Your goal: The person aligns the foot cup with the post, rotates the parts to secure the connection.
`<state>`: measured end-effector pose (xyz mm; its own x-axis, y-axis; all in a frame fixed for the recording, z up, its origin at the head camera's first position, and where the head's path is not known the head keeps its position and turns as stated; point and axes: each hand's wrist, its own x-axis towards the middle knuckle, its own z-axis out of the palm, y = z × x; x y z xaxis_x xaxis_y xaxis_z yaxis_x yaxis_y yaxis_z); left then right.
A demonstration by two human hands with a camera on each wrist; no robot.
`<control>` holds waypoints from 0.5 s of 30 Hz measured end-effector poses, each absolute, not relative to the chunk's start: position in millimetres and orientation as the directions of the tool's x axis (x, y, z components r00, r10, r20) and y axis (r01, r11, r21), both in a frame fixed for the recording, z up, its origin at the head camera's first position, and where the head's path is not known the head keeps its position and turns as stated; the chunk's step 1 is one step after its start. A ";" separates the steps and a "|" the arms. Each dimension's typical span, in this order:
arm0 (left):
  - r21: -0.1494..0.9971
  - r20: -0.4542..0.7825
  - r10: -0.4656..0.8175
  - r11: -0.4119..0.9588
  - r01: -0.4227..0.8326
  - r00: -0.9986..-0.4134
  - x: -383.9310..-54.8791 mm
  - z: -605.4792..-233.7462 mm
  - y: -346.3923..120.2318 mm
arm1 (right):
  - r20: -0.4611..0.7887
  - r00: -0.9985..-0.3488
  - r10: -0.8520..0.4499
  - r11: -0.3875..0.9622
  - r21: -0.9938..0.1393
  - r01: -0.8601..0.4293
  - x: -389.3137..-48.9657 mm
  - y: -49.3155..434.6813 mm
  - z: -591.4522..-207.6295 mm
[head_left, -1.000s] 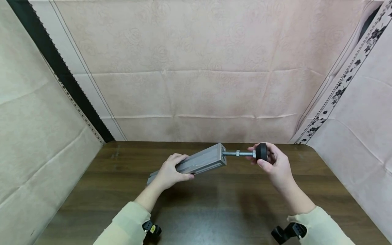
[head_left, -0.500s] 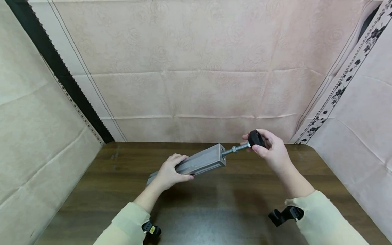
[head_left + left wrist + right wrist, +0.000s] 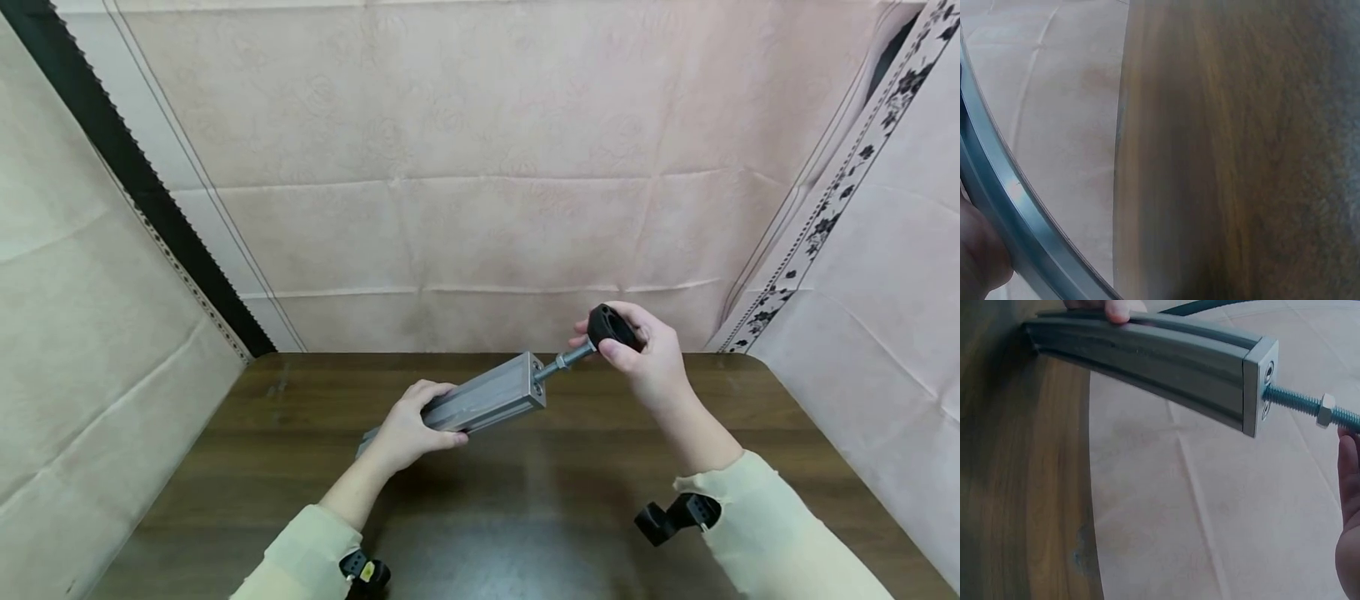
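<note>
In the head view my left hand [image 3: 408, 429] grips a grey aluminium profile [image 3: 487, 392], thumb along its near side and fingers over the top. The profile slants up to the right above the table. From its capped end sticks a threaded rod [image 3: 558, 365] with a hex nut [image 3: 1326, 410] partway along. At the rod's far end sits a black round levelling foot [image 3: 607, 327], held between the thumb and fingers of my right hand [image 3: 651, 354]. In the right wrist view, my right hand's fingers [image 3: 1349, 469] show beside the rod; the foot is out of that frame.
A brown wood-grain table [image 3: 495, 517] lies beneath both hands. Pale cloth [image 3: 450, 242] hangs behind its far edge, with more cloth on the left and right sides. A black camera mount sits on each wrist.
My right hand has moved up and to the left with the levelling foot. The rod went from nearly level to sloping upward. My left hand and the profile have barely shifted.
</note>
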<state>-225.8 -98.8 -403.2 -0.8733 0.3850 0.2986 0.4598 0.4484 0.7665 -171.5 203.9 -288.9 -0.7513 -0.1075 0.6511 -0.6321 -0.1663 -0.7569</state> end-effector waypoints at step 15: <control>0.738 0.227 0.424 0.512 0.439 -0.877 -226.1 -398.6 -98.7 | 0.646 -0.761 -0.063 -0.211 -0.753 -0.623 -179.0 189.5 -276.9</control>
<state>-226.1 -98.7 -398.6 -0.8769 0.4235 0.2272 0.4387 0.5123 0.7383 -179.0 189.5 -276.9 -0.7606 -0.0626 0.6462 -0.6228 -0.2107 -0.7535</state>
